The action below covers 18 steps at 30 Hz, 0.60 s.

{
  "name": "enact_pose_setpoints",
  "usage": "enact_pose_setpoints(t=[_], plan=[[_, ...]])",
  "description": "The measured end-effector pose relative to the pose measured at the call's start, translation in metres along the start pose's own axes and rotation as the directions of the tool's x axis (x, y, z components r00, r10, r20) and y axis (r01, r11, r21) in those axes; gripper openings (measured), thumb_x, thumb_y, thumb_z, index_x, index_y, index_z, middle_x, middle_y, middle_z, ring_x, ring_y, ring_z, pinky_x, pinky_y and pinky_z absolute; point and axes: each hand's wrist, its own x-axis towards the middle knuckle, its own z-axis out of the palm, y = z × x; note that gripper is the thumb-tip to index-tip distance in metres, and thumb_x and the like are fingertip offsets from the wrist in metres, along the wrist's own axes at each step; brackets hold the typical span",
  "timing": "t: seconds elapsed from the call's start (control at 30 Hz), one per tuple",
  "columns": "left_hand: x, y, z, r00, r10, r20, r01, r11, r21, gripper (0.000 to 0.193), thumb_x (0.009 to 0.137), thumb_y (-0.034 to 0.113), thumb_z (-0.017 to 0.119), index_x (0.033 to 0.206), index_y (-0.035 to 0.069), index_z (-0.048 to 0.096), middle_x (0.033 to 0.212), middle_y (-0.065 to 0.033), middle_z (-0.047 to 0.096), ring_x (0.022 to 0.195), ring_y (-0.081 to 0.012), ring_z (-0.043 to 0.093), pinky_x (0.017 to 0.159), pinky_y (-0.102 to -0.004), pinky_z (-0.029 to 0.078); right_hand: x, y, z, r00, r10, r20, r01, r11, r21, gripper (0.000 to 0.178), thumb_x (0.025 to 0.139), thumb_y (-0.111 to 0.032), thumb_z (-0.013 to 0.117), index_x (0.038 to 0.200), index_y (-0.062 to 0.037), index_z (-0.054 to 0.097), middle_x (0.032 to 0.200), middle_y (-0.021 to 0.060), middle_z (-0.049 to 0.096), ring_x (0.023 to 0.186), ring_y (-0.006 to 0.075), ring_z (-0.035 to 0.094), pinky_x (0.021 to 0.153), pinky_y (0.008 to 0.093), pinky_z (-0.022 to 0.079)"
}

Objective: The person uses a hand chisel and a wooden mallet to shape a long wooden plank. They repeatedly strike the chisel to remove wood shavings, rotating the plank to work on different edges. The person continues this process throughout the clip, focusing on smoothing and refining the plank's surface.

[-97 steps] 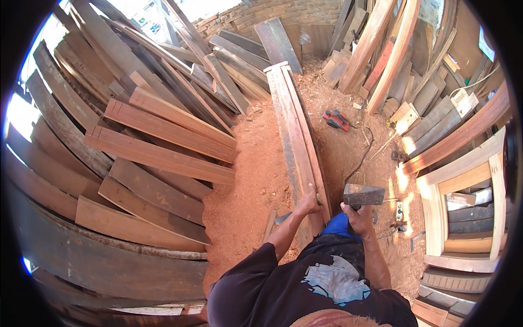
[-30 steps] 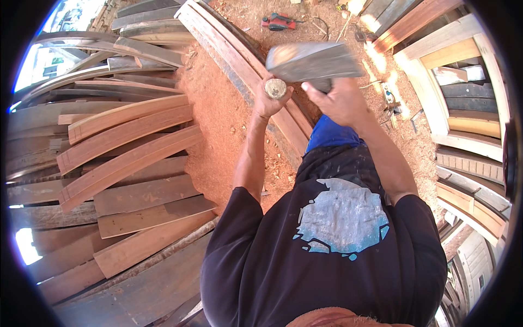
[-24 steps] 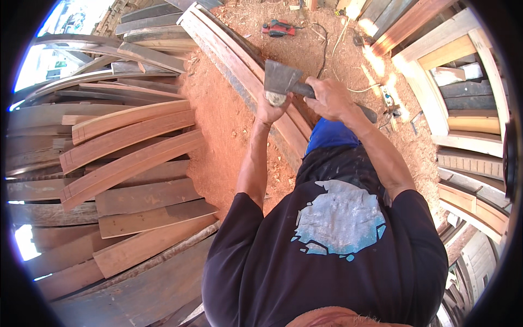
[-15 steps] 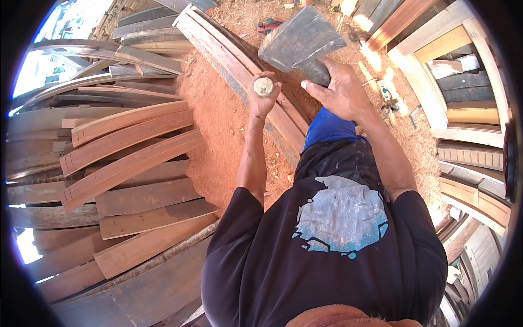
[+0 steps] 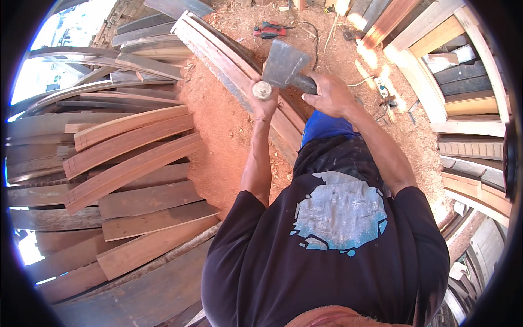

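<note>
I look down on a worker's bare left hand (image 5: 265,108), clenched around a thin upright tool with a pale, round, worn wooden end (image 5: 262,90) facing up at me. The fist and that end hide the rest, so I cannot tell what the lower tip looks like or where it rests.

The bare right hand (image 5: 335,97) grips the dark handle (image 5: 303,83) of a mallet with a grey, wedge-shaped head (image 5: 284,62). The head sits right by the pale end — from straight above, I cannot tell whether they touch. The fingers cover the rest of the handle.

Beneath the left hand, a long reddish-brown wooden beam (image 5: 213,52) slants from the upper left toward the worker. Its near end disappears behind the body, where bright blue cloth (image 5: 327,128) shows above a black T-shirt (image 5: 338,272) with a grey-and-teal print.

Orange-brown sawdust (image 5: 210,163) covers the ground. Beyond the beam lies a red-and-black power tool (image 5: 271,30), too small for me to identify. Curved reddish planks (image 5: 131,136) fan out on the left; a pale rectangular wooden frame (image 5: 415,82) stands on the right — its top cut off by the lens's dark rim.
</note>
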Motion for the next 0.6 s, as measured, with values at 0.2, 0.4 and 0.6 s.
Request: enact_pose_setpoints(t=[0.2, 0.4, 0.6], plan=[[-0.012, 0.025, -0.007, 0.981, -0.016, 0.194, 0.021, 0.999, -0.026, 0.035, 0.081, -0.003, 0.079, 0.114, 0.004, 0.067, 0.095, 0.0001, 0.066, 0.086, -0.0096, 0.063, 0.078, -0.0258, 0.054, -0.009, -0.044, -0.044, 0.95, -0.067, -0.304, 0.138, 0.966, 0.217, 0.05, 0.087, -0.032, 0.074, 0.12, 0.0042, 0.066, 0.091, 0.0258, 0.07, 0.089, 0.0415, 0.071, 0.077, 0.0484, 0.056], [-0.026, 0.006, 0.004, 0.948, 0.173, 0.268, -0.186, 0.982, 0.023, 0.033, 0.082, 0.004, 0.08, 0.113, 0.005, 0.069, 0.1, -0.0035, 0.072, 0.09, -0.0123, 0.067, 0.081, -0.0284, 0.056, -0.004, -0.016, -0.005, 0.996, -0.083, -0.032, 0.081, 0.994, -0.067, 0.038, 0.087, -0.03, 0.071, 0.113, -0.0029, 0.068, 0.092, 0.0246, 0.072, 0.09, 0.0436, 0.07, 0.079, 0.0505, 0.056], [-0.019, -0.019, 0.006, 0.998, 0.05, -0.024, -0.051, 0.999, -0.014, 0.033, 0.083, 0.003, 0.079, 0.113, 0.003, 0.065, 0.107, -0.0067, 0.07, 0.094, -0.0143, 0.067, 0.081, -0.0302, 0.056, -0.021, 0.005, 0.0, 0.997, -0.017, 0.077, 0.028, 0.989, -0.145, 0.044, 0.084, -0.027, 0.074, 0.12, -0.0016, 0.066, 0.092, 0.0233, 0.072, 0.088, 0.0418, 0.07, 0.079, 0.0509, 0.055]])
